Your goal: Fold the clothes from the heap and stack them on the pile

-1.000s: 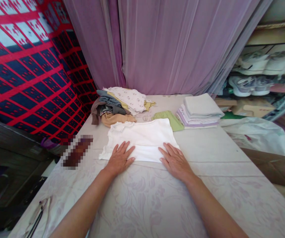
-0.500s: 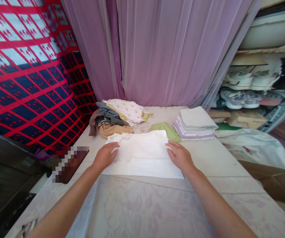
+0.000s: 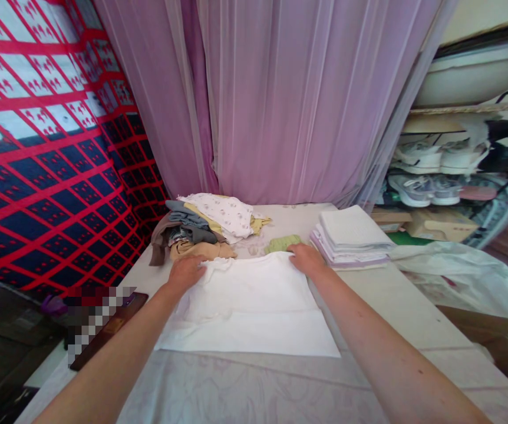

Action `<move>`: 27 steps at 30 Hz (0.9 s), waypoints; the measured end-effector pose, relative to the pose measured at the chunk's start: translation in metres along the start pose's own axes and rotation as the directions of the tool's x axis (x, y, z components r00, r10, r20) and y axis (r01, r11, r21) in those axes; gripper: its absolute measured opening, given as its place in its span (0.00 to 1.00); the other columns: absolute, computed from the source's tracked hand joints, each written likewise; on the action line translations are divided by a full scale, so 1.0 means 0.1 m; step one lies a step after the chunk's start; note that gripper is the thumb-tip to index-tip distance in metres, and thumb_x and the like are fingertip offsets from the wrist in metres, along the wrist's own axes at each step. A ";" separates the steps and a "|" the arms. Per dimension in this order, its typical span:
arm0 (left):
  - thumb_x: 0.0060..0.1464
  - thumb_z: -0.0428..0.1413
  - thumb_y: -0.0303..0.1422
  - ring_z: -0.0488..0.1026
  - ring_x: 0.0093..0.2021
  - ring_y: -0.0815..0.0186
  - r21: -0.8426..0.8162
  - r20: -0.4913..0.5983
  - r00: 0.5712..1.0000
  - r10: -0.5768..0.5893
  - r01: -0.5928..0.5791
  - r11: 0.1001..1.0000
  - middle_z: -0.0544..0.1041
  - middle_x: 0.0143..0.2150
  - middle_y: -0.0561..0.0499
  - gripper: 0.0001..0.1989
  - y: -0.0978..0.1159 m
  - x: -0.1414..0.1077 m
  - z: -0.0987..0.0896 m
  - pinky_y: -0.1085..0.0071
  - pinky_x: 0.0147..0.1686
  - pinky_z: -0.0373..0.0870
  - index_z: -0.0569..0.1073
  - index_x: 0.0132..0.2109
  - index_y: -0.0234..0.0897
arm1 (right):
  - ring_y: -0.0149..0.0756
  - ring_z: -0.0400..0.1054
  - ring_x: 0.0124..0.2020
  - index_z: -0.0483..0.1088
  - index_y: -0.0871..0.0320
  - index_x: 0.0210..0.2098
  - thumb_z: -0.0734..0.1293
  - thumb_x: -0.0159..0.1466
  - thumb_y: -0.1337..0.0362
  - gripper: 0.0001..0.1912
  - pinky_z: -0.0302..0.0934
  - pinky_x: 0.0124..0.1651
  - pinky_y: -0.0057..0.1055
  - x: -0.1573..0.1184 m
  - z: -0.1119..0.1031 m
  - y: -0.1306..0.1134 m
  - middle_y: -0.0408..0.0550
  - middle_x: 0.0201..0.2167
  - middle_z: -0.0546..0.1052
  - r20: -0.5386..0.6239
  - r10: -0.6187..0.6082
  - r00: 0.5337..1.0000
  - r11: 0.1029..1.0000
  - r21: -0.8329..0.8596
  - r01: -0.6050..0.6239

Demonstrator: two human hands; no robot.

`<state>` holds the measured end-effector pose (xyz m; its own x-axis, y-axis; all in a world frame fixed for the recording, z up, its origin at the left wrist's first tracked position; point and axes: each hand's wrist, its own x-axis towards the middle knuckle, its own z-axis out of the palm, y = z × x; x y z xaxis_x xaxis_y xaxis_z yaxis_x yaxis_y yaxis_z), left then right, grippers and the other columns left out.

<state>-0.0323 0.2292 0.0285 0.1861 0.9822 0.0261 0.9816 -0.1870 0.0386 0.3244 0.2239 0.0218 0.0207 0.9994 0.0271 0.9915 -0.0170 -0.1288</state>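
A white garment (image 3: 254, 300) lies flat on the bed in front of me, its near part showing as a separate smooth band. My left hand (image 3: 187, 272) pinches its far left corner, beside a ruffled bit of edge. At the far right corner, the fingers of my right hand (image 3: 304, 259) are closed on the cloth. Just beyond that hand is a folded green cloth (image 3: 283, 242), partly hidden by it. A heap of loose clothes (image 3: 192, 227) lies behind my left hand, with a pale printed piece (image 3: 223, 212) on top.
A stack of folded white and lilac cloths (image 3: 351, 232) stands right of my right hand. Purple curtains (image 3: 271, 106) hang behind the bed (image 3: 391, 318). A shoe rack (image 3: 448, 112) is at the right, and a dark, partly blurred flat object (image 3: 134, 306) lies at the left edge.
Both hands have shifted away from me to the garment's far corners and closed on them. More of the garment's length shows, and its near edge sits lower in view. The camera has tilted up slightly.
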 end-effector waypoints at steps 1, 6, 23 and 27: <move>0.55 0.50 0.34 0.72 0.51 0.60 -0.005 -0.005 1.000 -0.018 0.018 1.000 0.77 0.49 0.51 0.15 0.00 0.03 -0.01 0.67 0.49 0.65 0.73 0.49 0.46 | 0.41 0.71 0.45 0.74 0.55 0.44 0.60 0.60 0.69 0.17 0.61 0.44 0.32 0.00 0.00 0.01 0.53 0.45 0.76 0.002 0.013 1.000 1.000 -0.005 -0.013; 0.58 0.45 0.34 0.75 0.45 0.58 -0.020 -0.014 0.990 -0.140 0.139 0.990 0.78 0.45 0.46 0.15 -0.05 0.15 0.02 0.67 0.40 0.69 0.74 0.46 0.40 | 0.41 0.70 0.45 0.73 0.57 0.43 0.58 0.62 0.66 0.16 0.61 0.42 0.31 0.00 0.04 0.04 0.55 0.44 0.76 0.002 0.110 0.994 0.994 -0.016 -0.110; 0.52 0.54 0.37 0.70 0.48 0.53 0.094 -0.020 0.994 0.112 -0.110 0.989 0.76 0.43 0.44 0.12 0.65 0.34 0.13 0.58 0.47 0.64 0.75 0.42 0.40 | 0.38 0.70 0.41 0.73 0.54 0.41 0.59 0.62 0.64 0.13 0.58 0.39 0.29 0.02 0.04 0.02 0.50 0.41 0.78 -0.055 0.058 0.997 0.998 0.014 -0.057; 0.52 0.52 0.34 0.72 0.46 0.52 0.093 0.012 0.995 0.103 -0.103 0.990 0.76 0.43 0.43 0.12 0.57 0.36 0.09 0.59 0.44 0.66 0.75 0.42 0.38 | 0.36 0.70 0.39 0.72 0.54 0.40 0.59 0.62 0.65 0.11 0.57 0.38 0.28 0.03 0.05 0.05 0.49 0.38 0.78 -0.042 0.046 0.998 0.997 0.059 -0.044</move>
<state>0.0305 0.2537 0.0226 0.2865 0.9579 0.0181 0.9568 -0.2851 -0.0573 0.3292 0.2266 0.0163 0.0722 0.9954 0.0630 0.9803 -0.0592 -0.1884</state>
